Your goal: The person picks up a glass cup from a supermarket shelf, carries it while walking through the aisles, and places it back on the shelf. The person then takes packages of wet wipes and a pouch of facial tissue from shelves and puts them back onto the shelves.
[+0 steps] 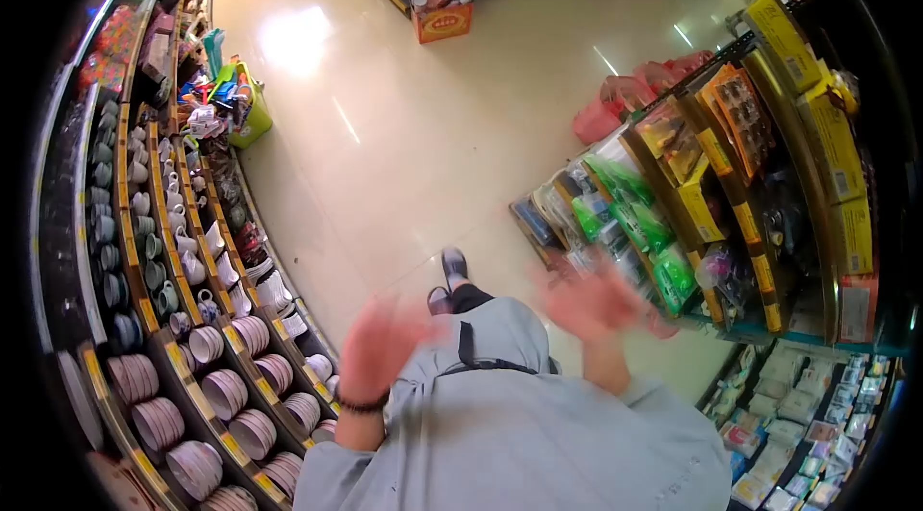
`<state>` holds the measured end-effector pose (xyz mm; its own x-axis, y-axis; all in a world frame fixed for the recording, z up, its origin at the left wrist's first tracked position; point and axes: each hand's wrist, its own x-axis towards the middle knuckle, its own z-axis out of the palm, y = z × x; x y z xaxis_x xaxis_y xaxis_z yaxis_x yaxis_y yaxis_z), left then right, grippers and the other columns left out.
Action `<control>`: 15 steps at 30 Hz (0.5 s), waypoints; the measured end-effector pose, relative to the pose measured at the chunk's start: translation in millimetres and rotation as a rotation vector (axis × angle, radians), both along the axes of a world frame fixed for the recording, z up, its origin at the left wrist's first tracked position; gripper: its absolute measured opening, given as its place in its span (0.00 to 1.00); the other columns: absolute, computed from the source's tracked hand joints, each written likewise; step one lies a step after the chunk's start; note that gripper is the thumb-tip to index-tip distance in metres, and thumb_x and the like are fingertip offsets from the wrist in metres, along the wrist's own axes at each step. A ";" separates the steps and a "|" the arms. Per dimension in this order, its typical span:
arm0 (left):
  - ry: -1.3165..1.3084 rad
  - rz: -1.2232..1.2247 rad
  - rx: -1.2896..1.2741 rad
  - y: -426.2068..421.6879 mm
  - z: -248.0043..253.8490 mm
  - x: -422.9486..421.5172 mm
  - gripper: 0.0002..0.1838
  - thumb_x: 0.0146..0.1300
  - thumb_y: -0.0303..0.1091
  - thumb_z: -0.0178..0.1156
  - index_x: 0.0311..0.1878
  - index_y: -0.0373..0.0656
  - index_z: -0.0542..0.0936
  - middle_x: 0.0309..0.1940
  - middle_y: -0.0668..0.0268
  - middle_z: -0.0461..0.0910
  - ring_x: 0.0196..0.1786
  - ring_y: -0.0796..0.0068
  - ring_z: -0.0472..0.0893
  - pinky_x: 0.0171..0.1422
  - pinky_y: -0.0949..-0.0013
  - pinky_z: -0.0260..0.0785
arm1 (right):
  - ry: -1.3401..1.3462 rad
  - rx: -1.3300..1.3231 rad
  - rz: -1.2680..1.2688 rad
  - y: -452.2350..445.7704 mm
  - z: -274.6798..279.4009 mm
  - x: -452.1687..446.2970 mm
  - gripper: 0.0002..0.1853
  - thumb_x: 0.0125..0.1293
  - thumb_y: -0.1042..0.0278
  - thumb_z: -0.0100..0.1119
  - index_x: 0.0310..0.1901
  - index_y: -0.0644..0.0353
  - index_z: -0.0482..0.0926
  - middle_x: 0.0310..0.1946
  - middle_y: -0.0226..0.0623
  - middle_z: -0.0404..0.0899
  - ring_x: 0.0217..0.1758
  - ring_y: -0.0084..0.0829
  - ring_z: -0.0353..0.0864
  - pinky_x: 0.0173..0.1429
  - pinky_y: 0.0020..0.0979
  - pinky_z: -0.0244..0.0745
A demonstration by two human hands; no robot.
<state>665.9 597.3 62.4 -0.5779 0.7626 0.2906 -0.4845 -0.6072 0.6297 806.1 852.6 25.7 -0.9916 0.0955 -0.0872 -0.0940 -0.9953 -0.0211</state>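
Observation:
Both hands are raised in front of the grey shirt [519, 444], and motion blurs them. My left hand [389, 343], with a dark beaded bracelet at the wrist, is nearest to the shelves of stacked bowls [224, 394]. My right hand [598, 302] is in front of the right-hand shelf, close to the green packages [639, 223]. No object can be made out in either hand, and the fingers are too smeared to read. Below and between the hands show a belt strap and a dark shoe [454, 264].
Mugs [159, 271] line the curved left shelves. Beyond them stands a green bin [252, 117] full of goods. Pink baskets [615, 102] sit behind the right shelf, which holds yellow boxes [832, 146]. An orange box [444, 23] stands on the tiled floor [385, 126] ahead.

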 end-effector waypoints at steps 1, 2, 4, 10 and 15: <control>0.282 -0.286 0.456 0.1 19.4 -17.5 0.17 0.78 0.42 0.47 0.60 0.40 0.72 0.61 0.49 0.74 0.65 0.52 0.73 0.67 0.50 0.67 | 0.236 0.028 0.032 2.1 13.1 -17.9 0.23 0.77 0.60 0.43 0.68 0.61 0.68 0.70 0.46 0.67 0.72 0.46 0.64 0.76 0.48 0.57; 0.469 -0.575 0.775 0.4 38.9 -35.1 0.16 0.78 0.40 0.48 0.52 0.39 0.78 0.59 0.47 0.76 0.65 0.49 0.73 0.67 0.48 0.67 | 0.480 0.062 0.060 10.1 26.5 -37.4 0.22 0.77 0.60 0.42 0.66 0.61 0.70 0.68 0.44 0.69 0.70 0.45 0.66 0.74 0.47 0.60; 0.485 -0.470 0.913 30.4 53.6 -76.2 0.15 0.77 0.39 0.49 0.49 0.38 0.80 0.50 0.44 0.80 0.60 0.42 0.76 0.64 0.42 0.66 | 0.752 0.101 0.065 25.3 61.5 -93.6 0.21 0.77 0.61 0.41 0.65 0.61 0.71 0.66 0.42 0.72 0.69 0.45 0.68 0.72 0.47 0.63; 0.047 -0.512 0.383 83.9 -6.6 -169.7 0.25 0.73 0.43 0.52 0.66 0.36 0.71 0.64 0.48 0.72 0.65 0.47 0.72 0.70 0.39 0.62 | 0.332 0.073 -0.097 74.2 40.3 -219.1 0.21 0.77 0.61 0.41 0.66 0.60 0.69 0.68 0.42 0.70 0.72 0.45 0.64 0.75 0.47 0.60; 0.477 -0.638 0.880 177.2 62.5 -263.9 0.15 0.71 0.35 0.57 0.58 0.47 0.74 0.53 0.50 0.79 0.57 0.52 0.78 0.64 0.37 0.70 | 0.479 0.059 -0.174 146.0 71.0 -286.1 0.22 0.77 0.60 0.41 0.67 0.58 0.68 0.70 0.43 0.68 0.75 0.46 0.61 0.77 0.47 0.57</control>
<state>402.0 774.6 124.9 0.1431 0.3039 0.9419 -0.6859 -0.6556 0.3157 520.0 998.6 96.7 -0.8881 0.2537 0.3832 -0.2712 -0.9625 0.0088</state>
